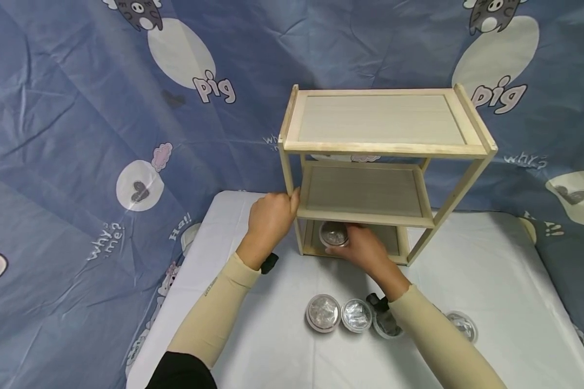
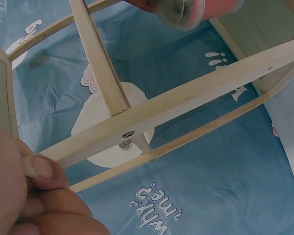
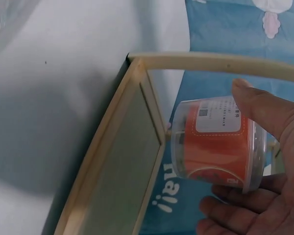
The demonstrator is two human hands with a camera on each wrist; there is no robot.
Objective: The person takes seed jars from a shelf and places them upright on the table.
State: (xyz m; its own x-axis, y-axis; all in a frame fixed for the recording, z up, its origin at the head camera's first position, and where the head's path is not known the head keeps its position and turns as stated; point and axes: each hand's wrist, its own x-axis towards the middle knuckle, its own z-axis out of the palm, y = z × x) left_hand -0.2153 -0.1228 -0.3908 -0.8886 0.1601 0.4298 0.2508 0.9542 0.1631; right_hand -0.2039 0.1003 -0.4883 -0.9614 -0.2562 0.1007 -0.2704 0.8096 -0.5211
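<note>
A three-tier wooden shelf rack (image 1: 384,148) stands at the back of the table. My left hand (image 1: 271,217) grips its left front post; in the left wrist view thumb and curled fingers close on the wood. With my right hand (image 1: 367,249) I hold a clear plastic jar (image 3: 215,142) with a red and white label, thumb on one side and fingers on the other. It is between the middle tier (image 1: 365,189) and the bottom tier (image 1: 394,237), toward the left. In the right wrist view the jar appears sideways, near the bottom panel (image 3: 115,171).
On the white-covered table (image 1: 272,335), a row of round clear-lidded jars (image 1: 323,313) lies in front of the rack. Another jar (image 1: 462,327) is beyond my right forearm, which partly covers it. Blue printed cloth (image 1: 78,135) hangs behind.
</note>
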